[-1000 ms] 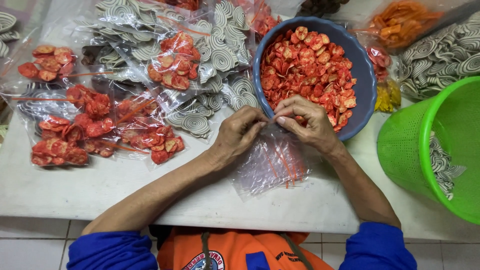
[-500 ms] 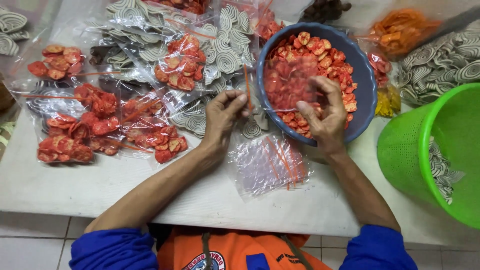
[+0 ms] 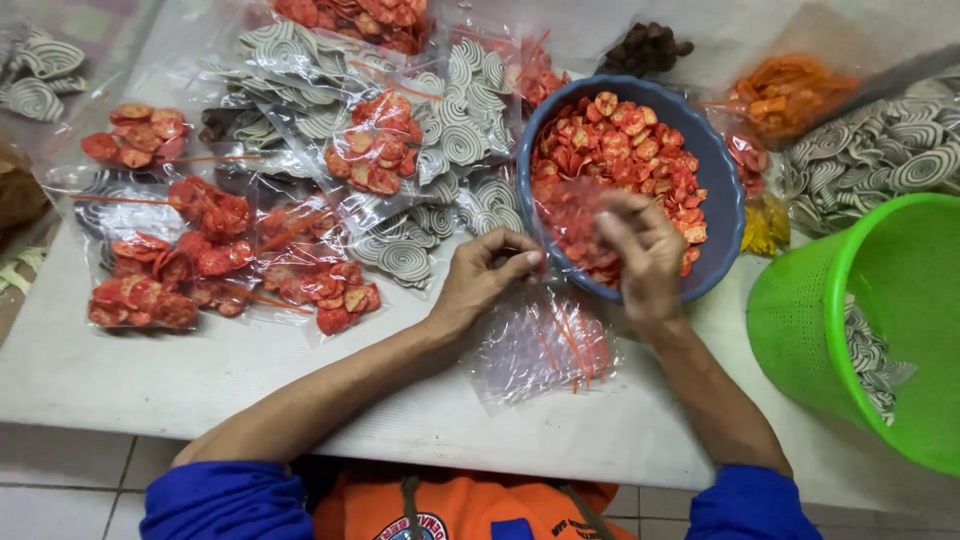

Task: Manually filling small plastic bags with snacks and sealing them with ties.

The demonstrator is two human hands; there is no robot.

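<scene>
Right hand (image 3: 640, 245) over the near rim of the round blue bowl (image 3: 722, 190), fingers pinched on a thin clear plastic bag (blurred, hard to read). Left hand (image 3: 485, 275) curled beside it, fingertips nipping the bag's edge. Bowl heaped with ruffled red-orange crackers (image 3: 640, 150). Crinkly empty bags (image 3: 540, 345) lie beneath the wrists.

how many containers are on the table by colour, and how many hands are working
blue bowl of red crackers: 1
green basket at the right edge: 1
hands, the left hand and the right hand, which is over the bowl: 2
total: 2 containers, 2 hands
The sealed clear bags of crackers overlap too much to count.
</scene>
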